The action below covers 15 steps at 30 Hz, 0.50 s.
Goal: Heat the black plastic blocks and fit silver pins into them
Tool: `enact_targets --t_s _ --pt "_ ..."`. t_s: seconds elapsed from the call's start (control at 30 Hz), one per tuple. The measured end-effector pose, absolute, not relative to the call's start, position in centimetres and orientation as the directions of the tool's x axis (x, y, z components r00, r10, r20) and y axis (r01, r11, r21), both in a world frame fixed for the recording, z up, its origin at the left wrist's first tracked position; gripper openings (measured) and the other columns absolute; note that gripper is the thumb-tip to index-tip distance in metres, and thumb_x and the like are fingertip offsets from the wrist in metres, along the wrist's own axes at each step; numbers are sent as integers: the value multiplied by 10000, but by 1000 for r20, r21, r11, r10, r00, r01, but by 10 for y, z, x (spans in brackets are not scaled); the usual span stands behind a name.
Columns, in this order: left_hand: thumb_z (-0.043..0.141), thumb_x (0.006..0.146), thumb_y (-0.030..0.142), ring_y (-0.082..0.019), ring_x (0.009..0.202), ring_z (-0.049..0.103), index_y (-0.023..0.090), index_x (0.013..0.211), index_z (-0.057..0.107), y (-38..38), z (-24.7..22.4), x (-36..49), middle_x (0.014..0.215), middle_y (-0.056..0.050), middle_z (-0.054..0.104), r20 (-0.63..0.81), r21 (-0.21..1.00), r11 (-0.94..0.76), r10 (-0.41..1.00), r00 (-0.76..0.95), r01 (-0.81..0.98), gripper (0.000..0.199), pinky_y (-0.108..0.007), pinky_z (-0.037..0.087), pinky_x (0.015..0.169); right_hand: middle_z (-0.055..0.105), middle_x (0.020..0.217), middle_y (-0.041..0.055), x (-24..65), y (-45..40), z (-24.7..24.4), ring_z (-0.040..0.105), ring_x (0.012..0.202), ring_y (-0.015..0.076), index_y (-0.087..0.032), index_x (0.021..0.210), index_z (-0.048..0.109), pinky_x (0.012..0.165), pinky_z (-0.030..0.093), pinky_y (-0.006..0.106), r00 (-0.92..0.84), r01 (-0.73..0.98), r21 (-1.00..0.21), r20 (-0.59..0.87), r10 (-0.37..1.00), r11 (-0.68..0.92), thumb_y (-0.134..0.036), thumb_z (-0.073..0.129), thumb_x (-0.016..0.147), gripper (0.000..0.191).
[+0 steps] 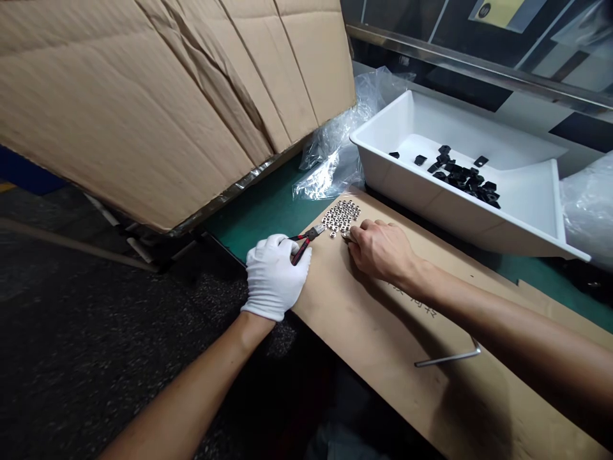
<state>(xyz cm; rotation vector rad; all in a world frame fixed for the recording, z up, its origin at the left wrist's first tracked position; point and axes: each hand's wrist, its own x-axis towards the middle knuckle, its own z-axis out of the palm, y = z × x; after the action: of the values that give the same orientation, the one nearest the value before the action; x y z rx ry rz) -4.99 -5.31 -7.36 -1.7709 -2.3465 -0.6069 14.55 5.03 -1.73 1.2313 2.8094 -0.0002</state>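
Note:
My left hand point(276, 275), in a white knit glove, is closed around the handles of pliers point(311, 234) with red and black grips. The pliers' jaws point at a cluster of small silver nuts point(342, 214) on a flat cardboard sheet point(330, 319). My bare right hand point(380, 248) rests on the cardboard just right of the nuts. Its fingers are curled and pinch a small metal piece, mostly hidden, at the fingertips. A bent hex key point(447, 359) lies on the cardboard below my right forearm.
A white bin point(460, 204) with several black blocks point(467, 177) stands behind the cardboard. A large cardboard box point(182, 96) rises at the upper left. Clear plastic wrap point(335, 160) lies on the green table point(253, 211) between them. The table's edge runs near my left hand.

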Motion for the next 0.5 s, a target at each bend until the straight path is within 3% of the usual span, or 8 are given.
enact_targets --t_s 0.3,0.5 --pt "545 946 485 -304 950 635 208 839 693 -51 -69 -53 1087 -103 705 312 193 231 907 -283 954 332 -387 422 814 688 956 94 190 14 8 614 843 231 -184 954 656 753 407 364 -713 701 -99 -53 700 706 -332 473 1011 242" --pt "530 950 464 -327 881 636 205 803 687 -48 -62 -62 956 -110 706 261 201 230 924 -278 952 337 -393 431 713 696 1127 97 312 -38 7 644 1008 237 -200 1226 651 869 487 350 -510 853 -128 -8 860 505 -277 512 984 290"
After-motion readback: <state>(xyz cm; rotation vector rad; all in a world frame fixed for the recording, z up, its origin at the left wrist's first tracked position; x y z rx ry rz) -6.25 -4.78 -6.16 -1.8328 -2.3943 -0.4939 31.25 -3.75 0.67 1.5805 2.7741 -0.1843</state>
